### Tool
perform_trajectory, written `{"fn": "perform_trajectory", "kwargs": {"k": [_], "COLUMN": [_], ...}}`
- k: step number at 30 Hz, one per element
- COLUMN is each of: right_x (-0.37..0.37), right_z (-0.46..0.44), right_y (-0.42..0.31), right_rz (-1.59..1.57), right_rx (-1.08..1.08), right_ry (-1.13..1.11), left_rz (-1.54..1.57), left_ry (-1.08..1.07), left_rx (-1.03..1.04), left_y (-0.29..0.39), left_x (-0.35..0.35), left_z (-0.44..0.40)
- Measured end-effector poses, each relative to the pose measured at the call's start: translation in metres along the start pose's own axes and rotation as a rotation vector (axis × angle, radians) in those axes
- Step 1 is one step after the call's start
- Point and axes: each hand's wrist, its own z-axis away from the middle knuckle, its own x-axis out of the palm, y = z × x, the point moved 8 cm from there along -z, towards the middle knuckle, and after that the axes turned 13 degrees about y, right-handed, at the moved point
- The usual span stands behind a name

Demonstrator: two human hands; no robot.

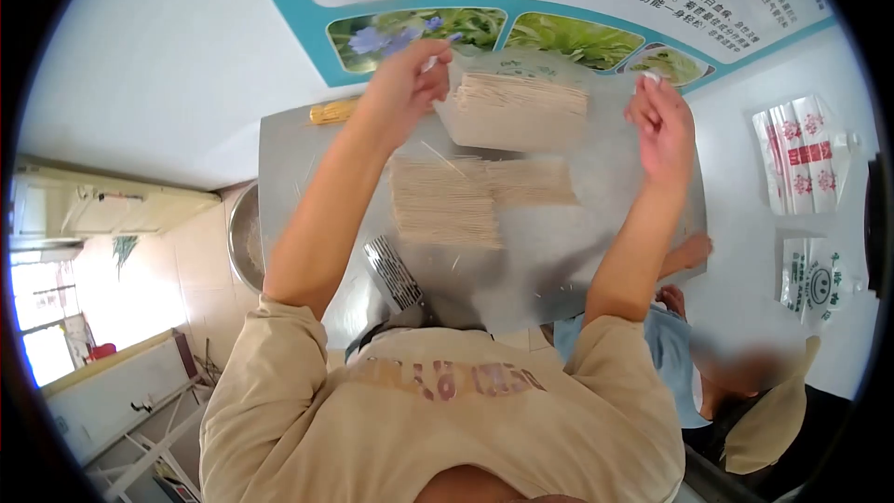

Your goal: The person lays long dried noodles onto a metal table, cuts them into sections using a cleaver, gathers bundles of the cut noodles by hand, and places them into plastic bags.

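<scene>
A thick stack of pale dried noodles [521,112] sits inside a thin see-through plastic bag [535,63] with green print, above the metal table [321,172]. My left hand [410,93] is closed on the bag's left side. On the other side, my right hand [663,126] is raised with its fingers pinched around a bit of white plastic, which looks like the bag's handle. Nearer my body, two loose piles of dried noodles, a larger pile [445,205] and a smaller pile [533,183], lie on the table.
A black-and-white striped object [393,272] rests near the table's front edge. Yellow noodles [333,112] lie at the back left, and a metal bowl [244,237] stands left of the table. Another person [675,354] is close on the right. Plastic bags [803,156] hang on the wall.
</scene>
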Motion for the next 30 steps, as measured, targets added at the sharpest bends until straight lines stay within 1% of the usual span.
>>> {"fn": "perform_trajectory", "kwargs": {"k": [1,2,3,4,6,7,10,11,14,16,18,21,22,25,29,30], "right_x": [-0.003,-0.004,-0.001,0.007,0.024,0.031,0.063,0.075,0.109,0.129,0.144,0.159,0.163,0.162,0.173,0.175], "right_z": [0.016,0.028,0.042,0.055,0.095,0.110,0.153,0.165,0.208,0.235,0.265,0.312,0.326,0.360,0.396,0.395], "right_y": [-0.004,-0.006,-0.008,-0.010,-0.018,-0.018,-0.004,0.006,0.041,0.068,0.090,0.113,0.117,0.141,0.146,0.144], "right_rz": [-0.003,-0.131,-0.264,-0.278,-0.317,-0.306,-0.331,-0.340,-0.305,-0.224,-0.216,-0.116,-0.106,0.046,0.154,0.171], "right_rx": [0.007,0.038,0.073,0.082,0.069,0.081,0.160,0.202,0.331,0.389,0.441,0.511,0.510,0.612,0.571,0.512], "right_ry": [-0.019,-0.053,-0.090,-0.119,-0.264,-0.290,-0.412,-0.438,-0.514,-0.519,-0.566,-0.608,-0.615,-0.555,-0.573,-0.566], "left_rz": [0.015,0.022,-0.047,-0.048,-0.135,-0.119,-0.126,-0.120,-0.061,-0.037,0.018,0.046,0.058,0.052,0.160,0.162], "left_ry": [-0.051,-0.099,-0.086,-0.056,-0.042,-0.038,0.097,0.172,0.333,0.390,0.536,0.603,0.607,0.630,0.626,0.569], "left_rx": [0.061,0.128,0.159,0.175,0.291,0.282,0.319,0.361,0.355,0.344,0.321,0.282,0.283,0.212,0.178,0.180], "left_y": [0.004,0.010,0.011,0.014,0.019,0.017,0.011,0.005,-0.013,-0.026,-0.045,-0.076,-0.085,-0.118,-0.142,-0.141], "left_x": [-0.011,-0.023,-0.038,-0.052,-0.077,-0.090,-0.138,-0.163,-0.215,-0.243,-0.274,-0.315,-0.323,-0.345,-0.377,-0.376], "left_z": [0.022,0.043,0.063,0.082,0.130,0.151,0.216,0.232,0.280,0.306,0.334,0.369,0.376,0.388,0.397,0.396]}}
